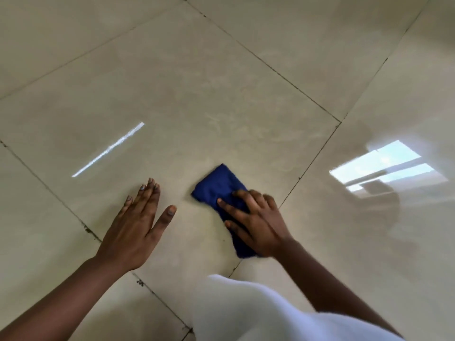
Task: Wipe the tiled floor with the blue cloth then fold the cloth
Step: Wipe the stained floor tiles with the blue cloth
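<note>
A dark blue cloth (218, 187), folded into a narrow strip, lies on the glossy beige tiled floor (197, 99). My right hand (253, 222) presses flat on the near half of the cloth, fingers spread, hiding that part. My left hand (138, 222) rests flat on the bare tile to the left of the cloth, palm down, fingers apart, holding nothing. A gap of bare tile separates the two hands.
Dark grout lines (307, 163) cross the floor diagonally. A window's reflection (384, 168) shines on the tile at the right, a thin light streak (108, 150) at the left. White clothing (246, 313) fills the bottom centre.
</note>
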